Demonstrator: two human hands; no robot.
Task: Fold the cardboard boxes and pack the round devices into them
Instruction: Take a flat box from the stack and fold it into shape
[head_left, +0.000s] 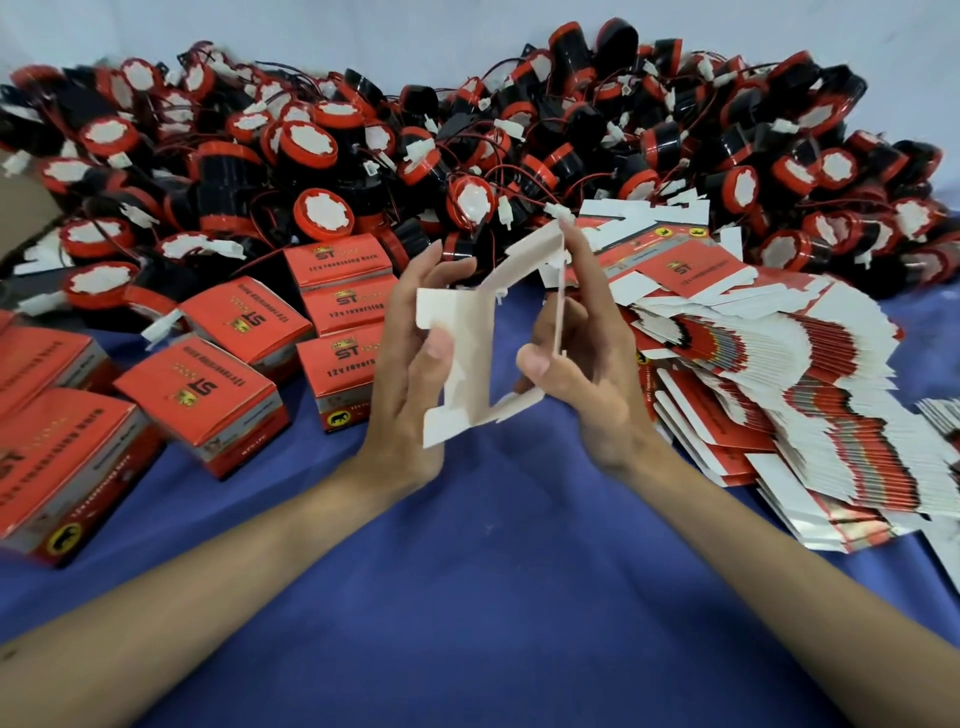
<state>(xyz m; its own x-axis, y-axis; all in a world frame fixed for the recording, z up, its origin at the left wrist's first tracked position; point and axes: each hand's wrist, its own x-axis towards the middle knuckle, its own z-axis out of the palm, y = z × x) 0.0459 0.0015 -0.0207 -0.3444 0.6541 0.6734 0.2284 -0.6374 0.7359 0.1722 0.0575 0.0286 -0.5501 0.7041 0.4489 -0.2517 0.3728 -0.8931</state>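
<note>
at centre frame, left hand (410, 384) and right hand (584, 369) clamp thumbs and fingers on the carton blank (474, 358). opposite grips likely pop it square.

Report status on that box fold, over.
Left hand and right hand both hold one carton, half opened. No device inside yet. Flat cartons stacked right, device pile behind; nothing blocking.
</note>
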